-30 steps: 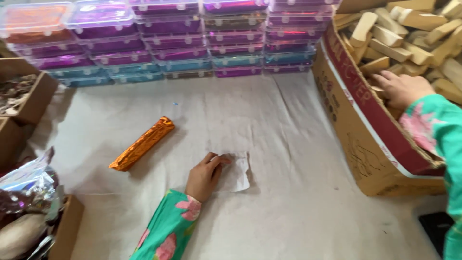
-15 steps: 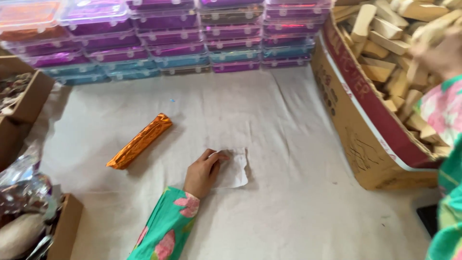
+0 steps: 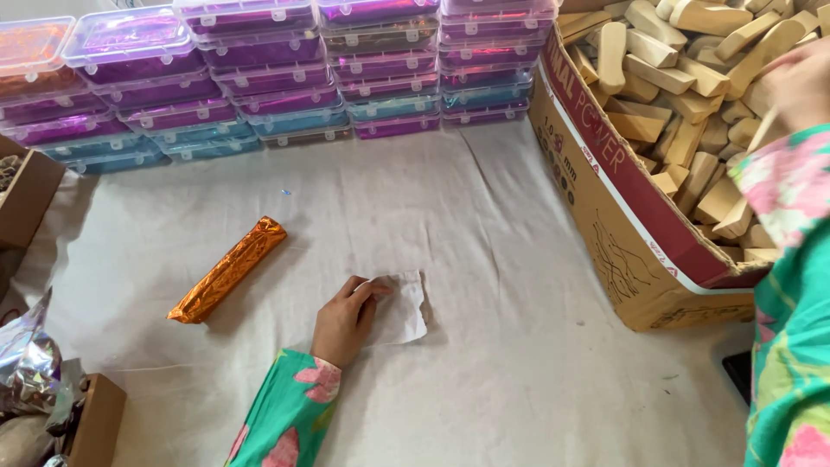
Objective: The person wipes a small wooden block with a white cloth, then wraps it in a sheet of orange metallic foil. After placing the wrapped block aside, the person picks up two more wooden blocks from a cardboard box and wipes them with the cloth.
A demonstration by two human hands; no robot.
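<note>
On a pale cloth-covered tabletop point(image 3: 484, 259), seen from above, the left hand point(image 3: 344, 322) is laid flat with its fingers together, pressing down on one edge of a small white paper sheet point(image 3: 405, 307) near the middle of the cloth; nothing is clamped in its grip; a green floral sleeve point(image 3: 281, 419) covers that arm. To the left of the paper, apart from it, an orange foil-wrapped bar point(image 3: 228, 269) lies at a slant. At the far right the right hand point(image 3: 800, 82) is blurred over a large cardboard box point(image 3: 605, 216) filled with tan wooden blocks point(image 3: 683, 78); whether its grip is closed on a block cannot be told. Along the far edge, clear plastic boxes point(image 3: 259, 78) with purple, orange and blue contents are stacked in rows; crumpled silver foil point(image 3: 30, 367) is seen at the lower left.
</note>
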